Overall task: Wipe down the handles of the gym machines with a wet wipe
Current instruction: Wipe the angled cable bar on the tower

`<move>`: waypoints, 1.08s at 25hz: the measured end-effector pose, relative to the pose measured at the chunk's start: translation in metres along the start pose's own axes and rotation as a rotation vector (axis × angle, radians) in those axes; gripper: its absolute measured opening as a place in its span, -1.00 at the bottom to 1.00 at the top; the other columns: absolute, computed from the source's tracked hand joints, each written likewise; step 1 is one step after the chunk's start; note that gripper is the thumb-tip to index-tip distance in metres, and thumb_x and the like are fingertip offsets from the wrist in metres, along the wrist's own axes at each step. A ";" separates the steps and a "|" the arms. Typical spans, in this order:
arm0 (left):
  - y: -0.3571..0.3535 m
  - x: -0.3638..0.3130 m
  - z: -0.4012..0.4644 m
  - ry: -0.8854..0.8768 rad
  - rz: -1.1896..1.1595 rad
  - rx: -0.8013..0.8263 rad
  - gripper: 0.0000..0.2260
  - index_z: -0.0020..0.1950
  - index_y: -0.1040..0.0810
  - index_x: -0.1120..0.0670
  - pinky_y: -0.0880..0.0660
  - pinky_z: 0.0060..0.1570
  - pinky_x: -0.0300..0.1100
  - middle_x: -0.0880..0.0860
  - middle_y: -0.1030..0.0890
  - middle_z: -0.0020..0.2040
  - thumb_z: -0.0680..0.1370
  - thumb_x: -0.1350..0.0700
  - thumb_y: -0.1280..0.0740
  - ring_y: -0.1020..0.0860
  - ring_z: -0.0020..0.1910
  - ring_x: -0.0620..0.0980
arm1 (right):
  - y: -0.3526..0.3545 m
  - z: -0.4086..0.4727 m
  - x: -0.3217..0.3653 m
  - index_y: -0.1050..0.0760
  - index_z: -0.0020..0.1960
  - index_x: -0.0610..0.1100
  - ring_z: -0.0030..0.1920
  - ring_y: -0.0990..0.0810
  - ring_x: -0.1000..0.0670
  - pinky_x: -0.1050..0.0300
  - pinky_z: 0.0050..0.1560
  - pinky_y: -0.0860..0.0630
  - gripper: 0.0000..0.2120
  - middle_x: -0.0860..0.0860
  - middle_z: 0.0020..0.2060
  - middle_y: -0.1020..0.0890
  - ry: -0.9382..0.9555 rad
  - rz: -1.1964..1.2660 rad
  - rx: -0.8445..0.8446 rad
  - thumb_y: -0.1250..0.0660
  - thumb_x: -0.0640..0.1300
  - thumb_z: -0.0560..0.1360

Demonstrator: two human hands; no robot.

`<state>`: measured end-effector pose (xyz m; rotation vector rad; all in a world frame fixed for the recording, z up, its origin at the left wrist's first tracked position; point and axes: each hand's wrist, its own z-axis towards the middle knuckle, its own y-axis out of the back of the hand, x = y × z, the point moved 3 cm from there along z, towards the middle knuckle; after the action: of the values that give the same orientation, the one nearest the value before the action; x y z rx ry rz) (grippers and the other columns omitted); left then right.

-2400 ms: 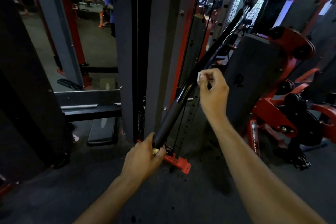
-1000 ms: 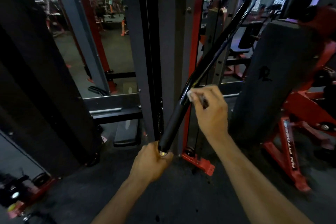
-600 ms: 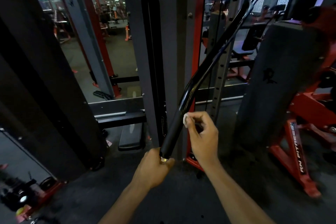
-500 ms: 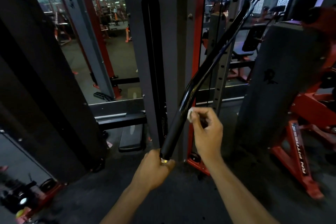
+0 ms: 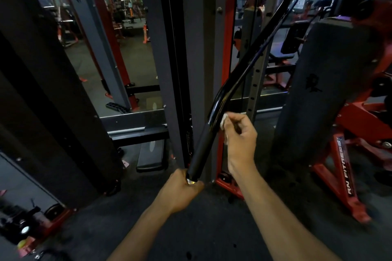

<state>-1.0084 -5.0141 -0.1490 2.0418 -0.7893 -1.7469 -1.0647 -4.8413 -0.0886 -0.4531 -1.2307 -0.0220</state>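
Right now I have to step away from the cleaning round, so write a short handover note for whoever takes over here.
Left hand grips the bottom end of the black pull-down bar, holding it steady.
Right hand pinches the white wet wipe against the bar just above the matte grip sleeve, below the bend.
Done: not readable from this one view.
Left: wipe the grip sleeve down to the end, then the bar's far end and the other machines' handles.

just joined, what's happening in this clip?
A person is wiping a black pulldown bar on a gym cable machine. The left hand grips the bar's lower end, at the foot of the matte black handle sleeve. The right hand pinches a white wet wipe against the glossy bar just above the sleeve, below the bend.
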 end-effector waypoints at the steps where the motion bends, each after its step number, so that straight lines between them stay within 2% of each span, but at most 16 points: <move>1: 0.000 -0.001 0.000 -0.007 0.006 -0.007 -0.79 -0.23 -0.43 0.05 -0.35 -0.41 -0.20 -0.03 -0.47 -0.38 0.52 0.09 -0.42 -0.43 -0.46 -0.13 | -0.002 0.014 0.003 -0.60 0.05 -0.10 -0.09 -0.63 0.00 0.15 -0.15 -0.55 -0.91 -0.05 -0.07 -0.66 -0.089 0.106 -0.016 -0.34 -0.23 0.60; 3: 0.002 -0.003 0.002 -0.004 0.026 -0.029 -0.80 -0.23 -0.44 0.06 -0.34 -0.43 -0.22 -0.06 -0.47 -0.40 0.51 0.08 -0.41 -0.42 -0.47 -0.15 | -0.006 0.030 0.004 -0.61 0.06 -0.08 0.05 -0.63 -0.13 -0.01 0.03 -0.61 -0.89 -0.15 0.04 -0.65 -0.289 0.377 -0.007 -0.34 -0.22 0.59; 5: 0.004 -0.004 0.001 0.012 0.026 -0.023 -0.82 -0.20 -0.47 0.09 -0.34 -0.44 -0.21 -0.05 -0.48 -0.39 0.49 0.05 -0.42 -0.43 -0.46 -0.13 | -0.011 0.024 -0.001 -0.64 0.07 -0.07 0.15 -0.61 -0.21 -0.15 0.25 -0.53 -0.86 -0.25 0.14 -0.64 -0.423 0.517 0.053 -0.38 -0.20 0.53; 6: 0.003 -0.004 0.001 0.024 0.016 -0.012 -0.79 -0.21 -0.47 0.08 -0.35 -0.43 -0.20 -0.05 -0.48 -0.39 0.45 0.01 -0.43 -0.43 -0.46 -0.13 | -0.013 0.013 -0.005 -0.65 0.05 -0.06 0.14 -0.63 -0.20 -0.14 0.26 -0.53 -0.85 -0.26 0.15 -0.64 -0.466 0.538 0.101 -0.38 -0.21 0.52; 8: 0.001 -0.003 0.000 0.038 0.000 0.003 -0.69 -0.21 -0.43 0.05 -0.38 -0.41 -0.17 -0.05 -0.48 -0.36 0.33 -0.14 -0.40 -0.45 -0.45 -0.14 | -0.013 -0.012 -0.014 -0.64 -0.01 -0.08 0.01 -0.69 -0.14 -0.05 0.11 -0.61 -0.83 -0.22 0.02 -0.69 -0.531 0.535 0.177 -0.29 -0.26 0.58; 10: -0.004 -0.001 -0.001 0.031 -0.012 0.010 -0.65 -0.18 -0.42 0.03 -0.39 -0.40 -0.16 -0.04 -0.49 -0.34 0.28 -0.19 -0.38 -0.46 -0.44 -0.15 | -0.008 -0.019 -0.018 -0.62 -0.02 -0.10 -0.07 -0.71 -0.11 0.00 -0.03 -0.66 -0.82 -0.19 -0.03 -0.69 -0.542 0.505 0.179 -0.26 -0.28 0.59; 13: -0.008 -0.004 -0.003 0.045 -0.025 0.016 -0.66 -0.16 -0.41 0.05 -0.39 -0.41 -0.16 -0.03 -0.48 -0.32 0.30 -0.16 -0.39 -0.45 -0.45 -0.15 | -0.001 0.009 -0.013 -0.63 0.06 -0.11 0.11 -0.62 -0.24 -0.16 0.20 -0.56 -0.85 -0.25 0.11 -0.62 -0.463 0.501 0.095 -0.36 -0.25 0.53; 15: -0.010 -0.008 -0.004 0.052 -0.035 0.028 -0.74 -0.14 -0.44 0.07 -0.39 -0.42 -0.16 -0.01 -0.50 -0.33 0.39 -0.06 -0.42 -0.46 -0.46 -0.13 | 0.001 0.022 -0.010 -0.62 0.11 -0.10 0.17 -0.59 -0.25 -0.21 0.30 -0.48 -0.84 -0.24 0.15 -0.62 -0.446 0.491 0.078 -0.36 -0.24 0.56; 16: -0.010 -0.009 -0.005 0.047 -0.036 0.025 -0.78 -0.12 -0.46 0.08 -0.40 -0.43 -0.16 0.00 -0.51 -0.32 0.44 -0.01 -0.43 -0.47 -0.45 -0.13 | 0.001 0.020 -0.011 -0.62 0.11 -0.10 0.15 -0.62 -0.23 -0.18 0.28 -0.52 -0.84 -0.22 0.13 -0.64 -0.457 0.478 0.110 -0.35 -0.24 0.57; 18: -0.008 -0.010 -0.007 0.040 -0.027 0.008 -0.82 -0.05 -0.48 0.08 -0.41 -0.45 -0.21 0.03 -0.54 -0.26 0.49 0.05 -0.44 -0.49 -0.44 -0.13 | 0.006 0.006 -0.013 -0.61 0.06 -0.09 0.06 -0.68 -0.15 -0.01 0.08 -0.64 -0.86 -0.12 0.01 -0.70 -0.429 0.372 0.166 -0.33 -0.27 0.58; 20: -0.005 -0.012 -0.008 0.028 0.000 -0.019 -0.83 -0.07 -0.48 0.07 -0.38 -0.47 -0.25 0.03 -0.54 -0.26 0.51 0.06 -0.43 -0.48 -0.45 -0.16 | 0.019 -0.006 -0.013 -0.60 0.04 -0.11 0.01 -0.69 -0.08 0.12 -0.05 -0.64 -0.86 -0.02 -0.08 -0.71 -0.277 0.141 0.153 -0.34 -0.31 0.57; 21: -0.004 -0.012 -0.008 0.019 0.013 -0.032 -0.82 -0.14 -0.45 0.07 -0.36 -0.48 -0.25 0.01 -0.52 -0.29 0.51 0.07 -0.43 -0.45 -0.48 -0.17 | 0.029 -0.007 -0.008 -0.60 0.06 -0.13 0.02 -0.69 -0.05 0.12 -0.03 -0.65 -0.86 0.01 -0.08 -0.70 -0.117 -0.032 0.117 -0.36 -0.32 0.56; 23: -0.006 -0.010 -0.006 0.003 0.015 -0.040 -0.76 -0.24 -0.39 0.06 -0.33 -0.47 -0.23 -0.02 -0.46 -0.36 0.51 0.09 -0.43 -0.39 -0.52 -0.17 | 0.042 -0.005 0.022 -0.59 0.11 -0.17 0.04 -0.66 0.03 0.10 0.06 -0.63 -0.84 0.00 0.00 -0.68 0.346 -0.447 0.077 -0.40 -0.31 0.55; 25: -0.008 -0.012 -0.008 -0.012 0.000 -0.028 -0.78 -0.22 -0.42 0.05 -0.34 -0.48 -0.24 -0.04 -0.46 -0.37 0.52 0.09 -0.43 -0.39 -0.53 -0.19 | 0.033 0.003 0.056 -0.61 0.13 -0.21 0.07 -0.62 0.00 0.13 0.13 -0.54 -0.84 -0.04 0.07 -0.67 0.852 -0.747 0.176 -0.40 -0.30 0.56; 26: -0.009 -0.012 -0.009 -0.022 -0.014 -0.020 -0.80 -0.21 -0.44 0.04 -0.33 -0.49 -0.26 -0.04 -0.46 -0.38 0.53 0.09 -0.43 -0.40 -0.53 -0.19 | 0.023 0.010 0.068 -0.62 0.13 -0.22 0.07 -0.60 -0.03 0.11 0.16 -0.49 -0.86 -0.05 0.08 -0.68 1.031 -0.865 0.278 -0.40 -0.29 0.57; 27: -0.010 -0.013 -0.011 -0.038 -0.024 -0.020 -0.80 -0.22 -0.44 0.03 -0.33 -0.50 -0.27 -0.04 -0.46 -0.40 0.53 0.10 -0.43 -0.40 -0.53 -0.19 | 0.014 0.018 0.074 -0.63 0.13 -0.21 0.07 -0.60 -0.05 0.07 0.16 -0.47 -0.86 -0.03 0.09 -0.68 1.121 -0.977 0.374 -0.39 -0.28 0.58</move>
<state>-0.9973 -4.9994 -0.1430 2.0188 -0.7583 -1.8045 -1.0520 -4.8061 -0.0212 0.4989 -0.2178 -0.7634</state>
